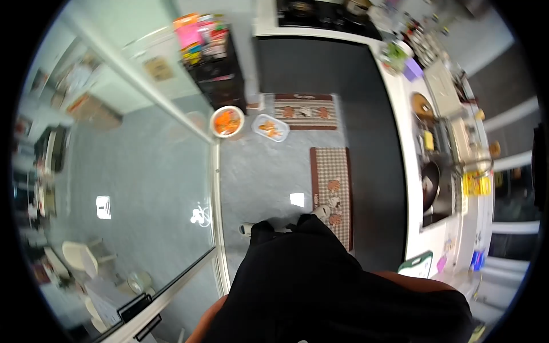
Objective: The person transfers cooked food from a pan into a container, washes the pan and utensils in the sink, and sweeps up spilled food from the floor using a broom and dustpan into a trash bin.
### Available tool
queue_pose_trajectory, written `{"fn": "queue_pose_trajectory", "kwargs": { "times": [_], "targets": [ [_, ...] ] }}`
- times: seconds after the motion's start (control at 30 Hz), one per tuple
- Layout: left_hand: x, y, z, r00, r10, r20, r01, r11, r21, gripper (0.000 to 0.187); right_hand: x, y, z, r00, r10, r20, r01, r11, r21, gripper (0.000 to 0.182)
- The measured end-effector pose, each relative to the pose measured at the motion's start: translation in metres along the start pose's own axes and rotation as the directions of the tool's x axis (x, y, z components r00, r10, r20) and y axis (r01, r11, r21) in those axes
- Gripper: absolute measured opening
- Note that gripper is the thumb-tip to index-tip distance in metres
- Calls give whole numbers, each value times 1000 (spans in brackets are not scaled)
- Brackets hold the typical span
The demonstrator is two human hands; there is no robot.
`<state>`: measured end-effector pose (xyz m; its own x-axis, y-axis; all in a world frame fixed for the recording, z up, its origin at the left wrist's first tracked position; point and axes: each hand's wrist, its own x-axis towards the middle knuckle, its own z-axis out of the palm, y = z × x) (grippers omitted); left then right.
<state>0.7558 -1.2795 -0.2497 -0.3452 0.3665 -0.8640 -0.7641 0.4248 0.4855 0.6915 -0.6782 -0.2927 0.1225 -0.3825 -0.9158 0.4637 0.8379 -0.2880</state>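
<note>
Neither of my hands shows. A bare part of my left arm (207,319) appears at the bottom edge, beside my black clothing (303,274). On the other side, a bare stretch of my right arm (412,280) runs along the clothing, and its hand is hidden. Nearest to the right arm is a green-rimmed white cutting board (416,265) at the counter's edge. Ahead on the floor stand a round white bin (214,127) with orange scraps inside and a clear plastic tray (277,137) holding some orange and pale pieces.
A glass sliding door frame (215,188) runs along the left. Two patterned mats (330,166) lie before the dark cabinets. On the right counter (413,211) are a sink with a dark pan (430,186) and a yellow sponge (428,140). A black cabinet (220,86) carries colourful packets.
</note>
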Motion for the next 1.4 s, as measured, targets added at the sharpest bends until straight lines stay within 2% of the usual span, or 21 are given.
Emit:
{"fn": "queue_pose_trajectory", "kwargs": {
  "times": [0.2,0.4,0.53,0.73,0.97,1.0,1.03,1.07,1.13,1.17,1.2,1.23,1.27,1.3,1.33,1.37,1.4],
  "targets": [
    [73,96,29,995,-80,58,63,965,256,36,12,114,21,978,-50,-203,117,935,334,26],
    [137,190,48,975,-161,151,71,876,476,37,13,184,57,931,-19,-363,246,770,589,26],
    [180,260,54,945,-252,209,69,777,625,38,24,204,89,901,30,-434,331,599,729,26],
    [248,363,55,876,-396,274,28,610,792,39,45,198,124,884,94,-457,405,332,852,27],
    [363,493,52,751,-553,361,-126,418,900,40,65,161,116,904,70,-422,415,98,904,28],
    [375,524,73,737,-566,369,-158,386,909,40,67,156,109,907,52,-419,414,81,907,28],
    [390,557,97,767,-545,338,-151,359,921,41,66,151,102,911,19,-412,410,70,909,28],
    [412,578,100,759,-555,341,-170,337,926,41,68,147,93,914,-15,-406,406,68,911,28],
    [468,614,115,651,-622,435,-429,170,887,40,72,152,67,898,-140,-418,436,149,887,28],
    [477,645,142,668,-661,341,-507,-70,859,37,70,164,49,871,-202,-448,487,231,842,29],
    [480,685,180,694,-678,243,-562,-299,771,34,49,182,24,837,-195,-510,546,329,770,29],
    [489,714,207,645,-733,216,-576,-280,768,33,-8,201,-17,813,-93,-575,563,381,733,26],
    [495,745,233,595,-782,185,-585,-265,766,33,-39,219,-43,619,91,-780,641,515,569,26],
    [488,771,275,613,-780,124,-621,-379,687,32,-83,228,-80,480,369,-796,609,513,605,24],
    [492,790,301,623,-773,124,-601,-371,707,35,-104,243,-113,507,574,-643,697,165,698,25],
    [502,801,317,650,-746,146,-577,-359,734,28,-105,259,-138,267,700,-663,852,150,502,25],
    [513,814,335,611,-753,244,-595,-233,769,26,-109,271,-168,-68,766,-640,906,316,282,24]
  ]
}}
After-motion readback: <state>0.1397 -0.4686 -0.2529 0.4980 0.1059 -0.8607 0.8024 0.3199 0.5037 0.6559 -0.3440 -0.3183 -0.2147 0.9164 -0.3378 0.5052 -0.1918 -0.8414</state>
